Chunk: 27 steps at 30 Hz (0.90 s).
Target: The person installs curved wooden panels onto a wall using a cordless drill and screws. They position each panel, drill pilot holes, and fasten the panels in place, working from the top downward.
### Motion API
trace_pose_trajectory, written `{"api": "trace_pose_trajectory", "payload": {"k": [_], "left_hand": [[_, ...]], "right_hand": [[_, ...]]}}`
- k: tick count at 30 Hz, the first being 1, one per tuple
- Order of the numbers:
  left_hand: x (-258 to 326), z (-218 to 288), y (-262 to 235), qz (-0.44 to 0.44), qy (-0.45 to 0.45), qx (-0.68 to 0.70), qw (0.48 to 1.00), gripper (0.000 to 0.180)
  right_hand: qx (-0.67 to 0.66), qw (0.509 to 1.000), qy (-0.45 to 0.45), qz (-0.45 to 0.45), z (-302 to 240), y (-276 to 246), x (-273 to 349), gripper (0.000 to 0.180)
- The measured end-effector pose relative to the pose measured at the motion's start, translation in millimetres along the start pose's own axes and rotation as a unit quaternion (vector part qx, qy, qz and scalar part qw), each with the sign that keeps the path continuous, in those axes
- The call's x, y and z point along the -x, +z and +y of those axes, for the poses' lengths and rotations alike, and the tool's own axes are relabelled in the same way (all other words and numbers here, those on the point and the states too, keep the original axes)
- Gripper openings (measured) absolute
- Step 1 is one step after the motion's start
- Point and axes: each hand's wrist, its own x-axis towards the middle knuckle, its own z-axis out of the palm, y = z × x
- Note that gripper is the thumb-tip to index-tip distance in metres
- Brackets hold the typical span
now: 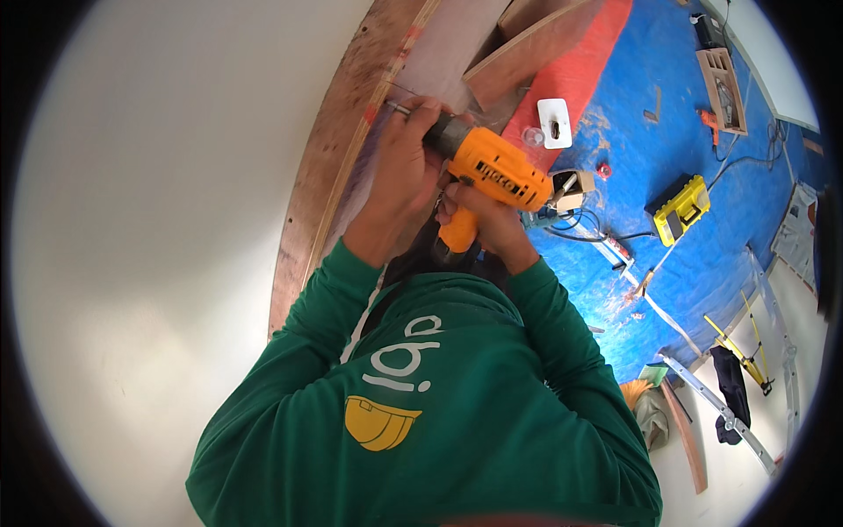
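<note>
An orange power drill (493, 173) points up and left at a brown wooden frame (327, 167) that runs along a white wall. My right hand (488, 219) grips the drill's handle from below. My left hand (405, 156) is wrapped around the drill's dark front end, close to the wood, with a thin metal bit (397, 108) sticking out past the fingers. Green sleeves cover both forearms.
Far below lies a blue floor sheet (650, 176) with a yellow tool case (681, 209), a white plate (554, 122), cables and small tools. An aluminium ladder (716, 404) stands at lower right. Wooden boards (536, 44) and an orange strip lean at the top. White wall (158, 263) fills the left.
</note>
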Motion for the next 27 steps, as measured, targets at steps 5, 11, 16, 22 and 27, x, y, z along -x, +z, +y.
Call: {"api": "trace_pose_trajectory", "payload": {"k": [5, 11, 16, 22, 27], "left_hand": [[-2, -1, -2, -0.041, -0.011, 0.053, 0.998, 0.010], [-6, -9, -2, 0.040, 0.012, 0.002, 0.999, 0.012], [-3, 0, -5, 0.010, -0.025, -0.050, 0.998, 0.020], [-11, 0, 1, 0.021, -0.079, -0.073, 0.994, 0.028], [-16, -7, 4, 0.040, -0.048, -0.053, 0.997, 0.027]], "right_hand": [[0.079, 0.996, -0.021, -0.018, -9, -11, -5, 0.026], [-0.181, 0.981, 0.067, 0.019, 8, 19, 2, 0.027], [-0.157, 0.985, 0.063, 0.034, 5, 25, 5, 0.028], [-0.132, 0.988, 0.068, 0.047, -8, 20, 6, 0.028], [-0.080, 0.995, 0.020, 0.059, -10, 16, 6, 0.031]]}}
